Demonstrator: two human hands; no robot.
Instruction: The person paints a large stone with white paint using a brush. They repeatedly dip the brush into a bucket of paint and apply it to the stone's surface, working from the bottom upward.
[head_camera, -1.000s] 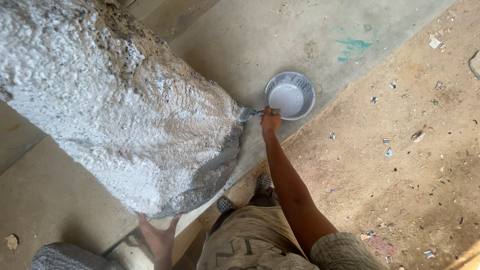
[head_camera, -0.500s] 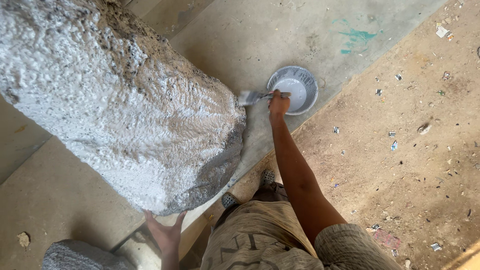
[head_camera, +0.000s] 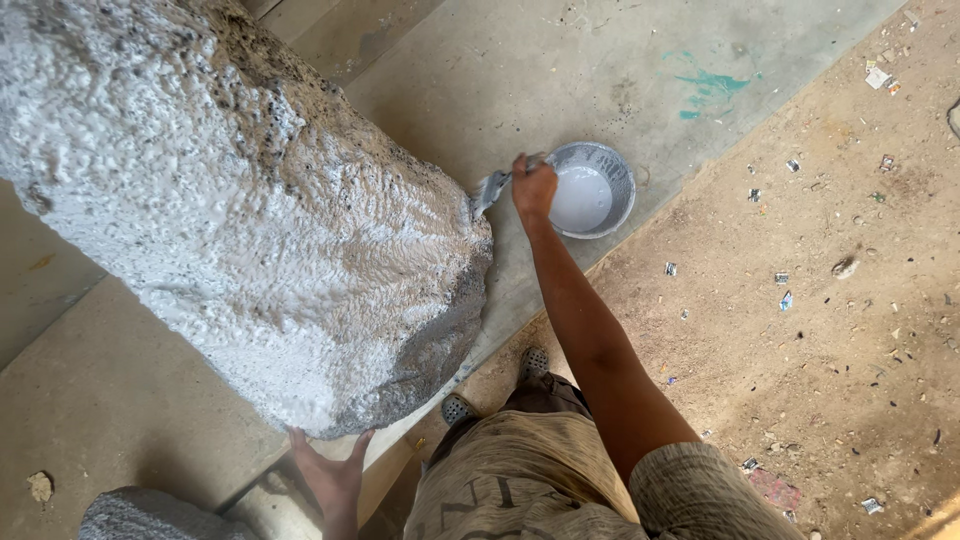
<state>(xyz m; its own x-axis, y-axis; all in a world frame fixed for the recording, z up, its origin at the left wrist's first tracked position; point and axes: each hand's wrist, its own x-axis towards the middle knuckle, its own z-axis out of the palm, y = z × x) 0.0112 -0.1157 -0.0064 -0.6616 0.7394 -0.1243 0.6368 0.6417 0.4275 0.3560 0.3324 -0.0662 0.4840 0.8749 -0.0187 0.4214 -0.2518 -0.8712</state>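
Observation:
A big rough rock form (head_camera: 240, 210), coated in white paint over most of its surface and still grey at its lower right end, fills the left half of the view. My right hand (head_camera: 533, 185) grips a paintbrush (head_camera: 490, 190) whose bristles touch the form's right end. Just right of that hand sits a round grey bowl of white paint (head_camera: 592, 190) on the concrete. My left hand (head_camera: 330, 475) presses flat, fingers spread, against the underside of the form near the bottom edge.
Grey concrete slabs (head_camera: 560, 70) lie under the form, with a teal paint smear (head_camera: 712, 88). Dirt ground (head_camera: 830, 300) strewn with small litter and pebbles spreads to the right. Another grey rough lump (head_camera: 140, 515) shows at the bottom left. My sandalled feet (head_camera: 460, 408) stand near the slab edge.
My right hand and the brush have stayed at the form's right end, shifting slightly up along it. My left hand remains under the form. The view has drifted a little.

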